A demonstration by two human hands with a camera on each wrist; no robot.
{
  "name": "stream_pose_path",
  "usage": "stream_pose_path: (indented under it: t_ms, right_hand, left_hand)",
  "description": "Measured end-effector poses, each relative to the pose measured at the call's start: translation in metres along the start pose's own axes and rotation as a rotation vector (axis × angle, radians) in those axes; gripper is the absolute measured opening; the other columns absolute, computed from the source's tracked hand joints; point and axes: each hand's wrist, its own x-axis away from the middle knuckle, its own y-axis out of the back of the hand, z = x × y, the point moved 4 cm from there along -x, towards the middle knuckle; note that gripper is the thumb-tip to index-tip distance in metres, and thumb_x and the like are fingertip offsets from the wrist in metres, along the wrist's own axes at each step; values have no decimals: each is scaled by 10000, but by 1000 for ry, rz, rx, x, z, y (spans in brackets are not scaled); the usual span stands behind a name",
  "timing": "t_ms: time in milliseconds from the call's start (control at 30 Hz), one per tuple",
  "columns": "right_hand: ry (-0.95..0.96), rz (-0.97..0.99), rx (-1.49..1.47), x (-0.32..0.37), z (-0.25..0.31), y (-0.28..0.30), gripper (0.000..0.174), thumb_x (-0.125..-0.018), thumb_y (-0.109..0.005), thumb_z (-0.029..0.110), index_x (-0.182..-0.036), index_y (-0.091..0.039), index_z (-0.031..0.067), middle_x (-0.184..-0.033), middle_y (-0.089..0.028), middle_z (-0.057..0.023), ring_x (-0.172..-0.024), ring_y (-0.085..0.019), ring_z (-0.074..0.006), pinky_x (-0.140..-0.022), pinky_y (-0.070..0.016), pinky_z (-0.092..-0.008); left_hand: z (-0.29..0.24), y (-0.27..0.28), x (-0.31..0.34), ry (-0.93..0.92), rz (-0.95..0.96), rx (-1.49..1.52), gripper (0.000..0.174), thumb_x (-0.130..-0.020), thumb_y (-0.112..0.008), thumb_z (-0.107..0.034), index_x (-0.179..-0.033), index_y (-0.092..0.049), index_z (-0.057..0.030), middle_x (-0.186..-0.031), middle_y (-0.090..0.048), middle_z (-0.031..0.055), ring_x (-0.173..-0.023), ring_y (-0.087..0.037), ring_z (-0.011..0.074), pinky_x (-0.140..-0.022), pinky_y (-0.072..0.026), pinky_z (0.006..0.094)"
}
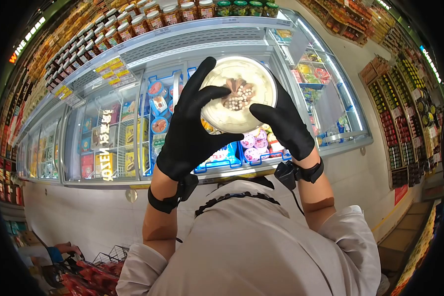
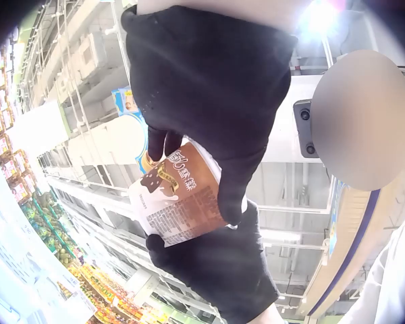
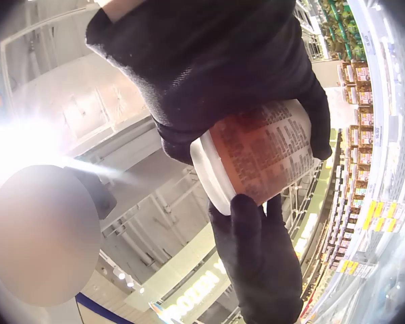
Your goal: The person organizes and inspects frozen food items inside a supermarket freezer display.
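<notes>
A round ice cream tub [image 1: 255,74] is held up over the freezer, its pale lid with a chocolate picture facing the head camera. Brown label and printed text show on its side in the left wrist view [image 2: 183,196]. My black-gloved left hand [image 1: 192,126] grips it from the left, one finger lying across the lid and the thumb below its near edge. On the opposite side my right hand [image 1: 287,126], also in a black glove, holds the tub with the thumb over the lid's edge. Its other fingers are hidden behind the tub in the head view.
Below the hands is a glass-topped chest freezer [image 1: 108,143] with colourful packs and blue baskets inside. Rows of jars [image 1: 155,19] line the shelf above it. Another freezer section [image 1: 325,84] stands at right, stocked shelves [image 1: 404,118] beyond. A person [image 1: 47,254] is at lower left.
</notes>
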Motion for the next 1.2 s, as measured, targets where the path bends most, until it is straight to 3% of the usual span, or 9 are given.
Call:
stream_pose_path:
  t_ms: [67, 200, 367, 400, 533, 633, 800, 900, 1200]
  right_hand:
    - [25, -7, 28, 0, 2, -2, 758, -739, -695, 172, -1382, -322, 26, -1306, -477, -126, -1201, -467, -195, -1017, -378, -337]
    - [63, -42, 99, -1, 4, -4, 761, -733, -712, 179, -1377, -334, 33, -1300, -482, -122, -1198, -469, -195, -1018, -375, -332]
    - [22, -73, 113, 1, 5, -2, 745, -734, -710, 155, -1371, -347, 29, -1293, -489, -121, -1194, -471, -191, -1019, -373, -328]
    - [44, -62, 103, 1, 3, 0, 740, -737, -707, 153, -1371, -348, 26, -1294, -489, -120, -1193, -472, -189, -1017, -375, -328]
    - [78, -34, 78, -1, 0, 3, 737, -739, -698, 154, -1370, -345, 15, -1297, -488, -120, -1193, -472, -186, -1010, -379, -329]
    - [11, -52, -17, 1, -4, 4, 735, -739, -684, 145, -1373, -338, 10, -1298, -485, -126, -1193, -471, -192, -1011, -376, -333]
    - [-8, -50, -98, 4, -7, 4, 717, -750, -652, 130, -1376, -328, -3, -1296, -485, -138, -1192, -472, -204, -1014, -370, -336]
    - [-19, -44, -118, 5, -6, 1, 711, -754, -639, 129, -1376, -324, -9, -1294, -488, -140, -1191, -472, -208, -1015, -368, -336]
    - [-74, -27, -237, 8, -4, -6, 694, -769, -629, 145, -1376, -332, -14, -1304, -485, -139, -1196, -472, -208, -1017, -369, -336]
  left_hand:
    - [-2, 1, -2, 100, 12, 4, 595, -553, -869, -194, -1069, -589, -99, -1414, -347, 217, -1292, -375, 367, -1016, -378, 421]
    - [-3, -1, -2, 158, 41, -38, 619, -572, -859, -196, -1138, -615, -135, -1434, -314, 212, -1306, -353, 371, -1026, -374, 418]
    - [3, -3, 5, 10, 76, -13, 463, -611, -835, -173, -1042, -672, -210, -1446, -295, 205, -1330, -314, 379, -1018, -377, 436]
    - [2, -3, 5, 21, 69, 18, 377, -610, -834, -163, -950, -672, -164, -1452, -286, 204, -1333, -307, 385, -1015, -376, 444]
    - [-2, -3, 2, 60, 61, 3, 315, -605, -836, -157, -851, -642, -122, -1450, -295, 202, -1332, -310, 382, -1019, -372, 439]
    - [-4, -2, 1, 52, 45, -30, 343, -600, -837, -153, -848, -605, -107, -1439, -315, 201, -1326, -323, 378, -1018, -376, 433]
    - [-11, 1, -3, 124, 94, -130, 586, -600, -830, -167, -1131, -588, -116, -1433, -325, 196, -1299, -360, 373, -1025, -371, 431]
    - [-6, 1, 2, 119, 55, -151, 662, -599, -822, -167, -1205, -561, -113, -1436, -326, 185, -1294, -370, 363, -1027, -371, 427]
    - [-6, 7, 5, 28, 51, -70, 644, -571, -828, -113, -1167, -584, -142, -1434, -334, 179, -1297, -375, 355, -1016, -390, 430]
